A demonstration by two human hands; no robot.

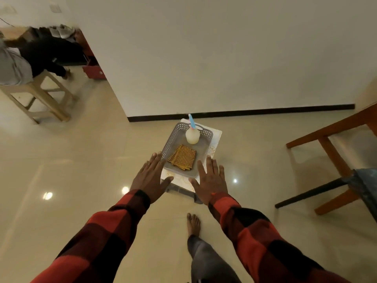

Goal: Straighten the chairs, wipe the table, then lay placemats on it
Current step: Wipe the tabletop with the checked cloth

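Basket: grey perforated basket [206, 137] stood on a low stool near the wall, on top of a stack of white patterned sheets, probably the placemats [215, 137].
Cloth: yellow chequered cloth [183, 157], folded, lay in the near half of the basket.
Bottle: pale spray bottle [192, 134] with a blue and pink nozzle stood upright in the far half, apart from the cloth.
Stool: low grey stool [179, 189], only its near edge showing under the mats, on the glossy tiled floor [81, 170].
Step in hand: judged to be fetching the supplies, ahead of wiping; no wiping or mat laying visible yet.
Next move: likely called for closing both hands on the basket's side walls and lifting level, so the bottle kept upright; mats beneath might slide.
Left hand: left hand [152, 177] flat, fingers straight and slightly spread, palm down, fingertips at the basket's near left corner; contact not clear.
Right hand: right hand [211, 178] likewise flat and spread, just over the near right corner, gripping nothing.
Arms: both stretched forward and down in red and black checked sleeves, either side of the basket.
Worktop: wooden worktop [326, 129] edge and legs at right, well apart from the basket.
Chair: dark chair [365, 180] partly in view beside it.
Surroundings: bare foot [193, 223] below the stool; another person seated on a wooden stool [38, 99] far left.
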